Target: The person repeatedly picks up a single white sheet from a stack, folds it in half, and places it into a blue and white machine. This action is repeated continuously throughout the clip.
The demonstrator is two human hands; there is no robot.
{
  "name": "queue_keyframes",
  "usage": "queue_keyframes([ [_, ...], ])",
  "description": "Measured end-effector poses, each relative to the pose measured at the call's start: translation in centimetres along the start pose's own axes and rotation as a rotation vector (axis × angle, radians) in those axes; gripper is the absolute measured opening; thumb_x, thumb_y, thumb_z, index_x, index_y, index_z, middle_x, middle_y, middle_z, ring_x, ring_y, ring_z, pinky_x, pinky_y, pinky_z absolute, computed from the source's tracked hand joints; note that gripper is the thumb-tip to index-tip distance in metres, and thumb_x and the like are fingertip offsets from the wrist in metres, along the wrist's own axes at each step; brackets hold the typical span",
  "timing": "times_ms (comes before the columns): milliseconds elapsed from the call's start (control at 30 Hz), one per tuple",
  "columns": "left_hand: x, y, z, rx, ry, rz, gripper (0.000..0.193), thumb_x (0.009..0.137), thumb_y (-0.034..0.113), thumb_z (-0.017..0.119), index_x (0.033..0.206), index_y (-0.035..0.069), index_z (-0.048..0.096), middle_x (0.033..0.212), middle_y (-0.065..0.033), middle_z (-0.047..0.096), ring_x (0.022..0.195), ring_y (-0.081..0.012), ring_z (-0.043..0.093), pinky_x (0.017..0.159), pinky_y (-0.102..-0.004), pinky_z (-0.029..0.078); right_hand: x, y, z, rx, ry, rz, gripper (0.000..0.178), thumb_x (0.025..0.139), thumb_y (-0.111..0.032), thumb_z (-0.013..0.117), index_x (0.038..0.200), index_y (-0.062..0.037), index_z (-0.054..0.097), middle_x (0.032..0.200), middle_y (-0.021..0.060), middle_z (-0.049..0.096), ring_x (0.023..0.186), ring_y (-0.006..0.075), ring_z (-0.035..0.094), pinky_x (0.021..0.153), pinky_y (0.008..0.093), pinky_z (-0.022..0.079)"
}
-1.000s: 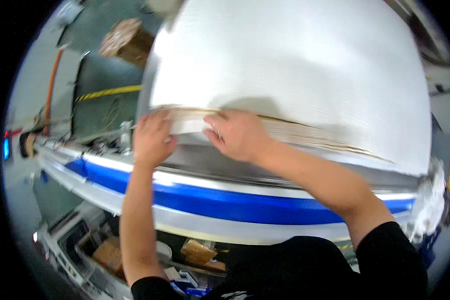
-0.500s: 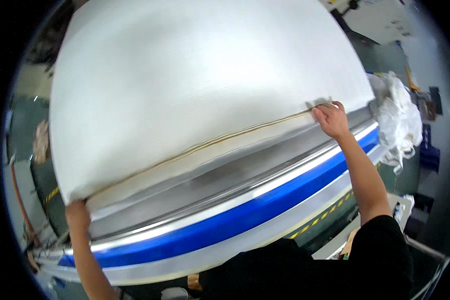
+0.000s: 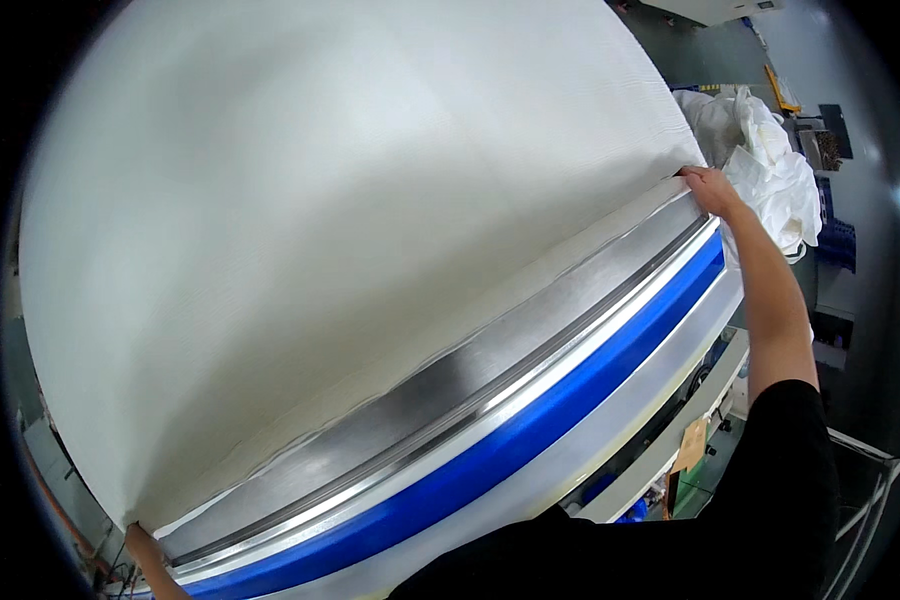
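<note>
While the white sheet (image 3: pixel 350 220) spreads wide over the metal table (image 3: pixel 510 335), its near edge slanting up to the right, here's the right hand (image 3: pixel 712 192) out at that edge's right end, fingers closed on the sheet, just beside the white plastic (image 3: pixel 775 185)! Way down at the opposite end, the left hand (image 3: pixel 146 548) is right up against the near-left corner, though its fingers are too hidden to tell whether they're gripping, and between the two arms runs the blue strip (image 3: pixel 530 398), along the table's front.
</note>
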State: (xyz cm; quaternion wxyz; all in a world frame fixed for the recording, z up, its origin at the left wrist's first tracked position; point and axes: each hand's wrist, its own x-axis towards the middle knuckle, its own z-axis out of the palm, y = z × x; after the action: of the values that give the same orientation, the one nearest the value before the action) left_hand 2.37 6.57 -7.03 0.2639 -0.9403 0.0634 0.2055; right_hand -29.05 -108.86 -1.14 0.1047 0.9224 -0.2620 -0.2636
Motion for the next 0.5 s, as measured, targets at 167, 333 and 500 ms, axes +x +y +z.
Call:
queue_keyframes([
  [167, -5.0, -8.6, 3.4, -0.14, 0.111, -0.001, 0.02, 0.085, 0.006, 0.053, 0.099, -0.003, 0.064, 0.097, -0.0256, 0.064, 0.096, -0.0431, 0.06, 0.082, -0.0494, 0.048, 3.5, -1.8, 1.1, 0.114, 0.101, -0.1, 0.04, 0.073, -0.012, 0.059, 0.112, -0.0062, 0.065, 0.109, 0.019, 0.066, 0.103, 0.0382, 0.061, 0.091, 0.0428, 0.049],
  [333, -2.7, 1.5, -3.1, 0.06, -0.2, -0.223, 0.036, 0.084, 0.013, 0.059, 0.119, 0.011, 0.062, 0.122, -0.0109, 0.06, 0.113, -0.0338, 0.055, 0.099, -0.0443, 0.043, 0.2, 1.7, 1.7, 0.193, 0.171, -0.055, 0.04, 0.073, 0.0, 0.058, 0.112, -0.007, 0.065, 0.109, 0.0175, 0.067, 0.106, 0.0366, 0.061, 0.089, 0.0417, 0.049],
  [500, -7.1, 2.7, -11.3, 0.043, -0.069, -0.04, 0.039, 0.086, 0.007, 0.046, 0.119, 0.017, 0.063, 0.118, -0.0061, 0.066, 0.111, -0.0273, 0.059, 0.109, -0.0449, 0.033, -0.7, 6.4, -1.3, 0.118, 0.147, -0.044, 0.044, 0.079, 0.002, 0.051, 0.121, -0.0093, 0.062, 0.118, 0.0167, 0.064, 0.113, 0.0359, 0.059, 0.096, 0.0404, 0.046],
])
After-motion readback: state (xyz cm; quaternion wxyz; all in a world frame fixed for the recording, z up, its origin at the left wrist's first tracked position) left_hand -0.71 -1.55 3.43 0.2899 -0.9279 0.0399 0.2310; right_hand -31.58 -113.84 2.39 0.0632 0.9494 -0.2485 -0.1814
